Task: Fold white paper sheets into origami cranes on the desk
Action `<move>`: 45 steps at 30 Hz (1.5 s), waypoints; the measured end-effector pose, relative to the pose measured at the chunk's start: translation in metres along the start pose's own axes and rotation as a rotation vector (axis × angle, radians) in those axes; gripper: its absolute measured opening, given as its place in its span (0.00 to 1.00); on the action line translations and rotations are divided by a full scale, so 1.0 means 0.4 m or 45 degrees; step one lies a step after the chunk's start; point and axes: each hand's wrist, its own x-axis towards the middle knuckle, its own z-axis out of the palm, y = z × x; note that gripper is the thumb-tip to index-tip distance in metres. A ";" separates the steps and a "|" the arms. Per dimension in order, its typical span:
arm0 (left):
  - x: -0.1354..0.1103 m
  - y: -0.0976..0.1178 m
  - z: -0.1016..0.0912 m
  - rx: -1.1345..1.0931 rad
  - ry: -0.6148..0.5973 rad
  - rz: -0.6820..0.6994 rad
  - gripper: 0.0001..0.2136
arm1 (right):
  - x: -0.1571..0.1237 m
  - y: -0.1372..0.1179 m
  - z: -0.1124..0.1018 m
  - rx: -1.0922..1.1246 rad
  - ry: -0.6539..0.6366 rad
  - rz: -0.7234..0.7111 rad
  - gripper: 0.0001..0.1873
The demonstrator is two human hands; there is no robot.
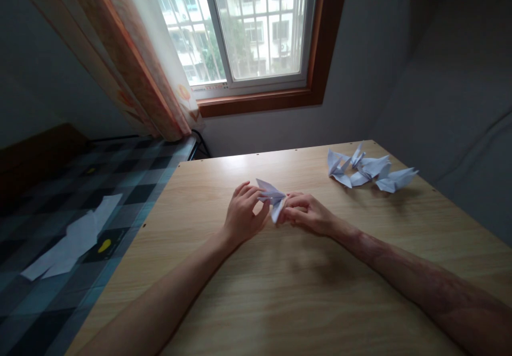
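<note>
Since thin paper bends easily, the left hand (245, 213) and the right hand (310, 215) each pinch one side of the pointed white folded-paper figure (274, 193), their grip closed, probably steadying it above the pale wood-grain desk (240, 302). Fingers (299, 201) partly hide it; overlapping white folded-paper shapes (373, 167) at far right resist counting.

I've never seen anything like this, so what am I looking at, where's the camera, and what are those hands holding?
There's no machine here, just one person's bare hands. The single picture comes from a camera worn on their head, looking forward and down. The right hand pinches a folded white paper, while the left hand has its fingers at the paper's other side. Toward the far right of the wooden table sits a cluster of folded paper shapes. Off to the left, loose white paper lies on a checked cover.
</note>
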 end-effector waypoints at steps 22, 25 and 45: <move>0.006 0.012 -0.012 -1.005 -0.399 -0.488 0.17 | 0.002 0.027 0.017 0.171 0.238 0.042 0.12; 0.006 0.010 -0.010 -1.013 -0.443 -0.464 0.18 | 0.002 0.021 0.018 0.116 0.254 0.017 0.08; 0.009 0.017 0.008 -1.116 -0.446 -0.485 0.20 | 0.000 0.024 0.021 0.039 0.348 -0.192 0.02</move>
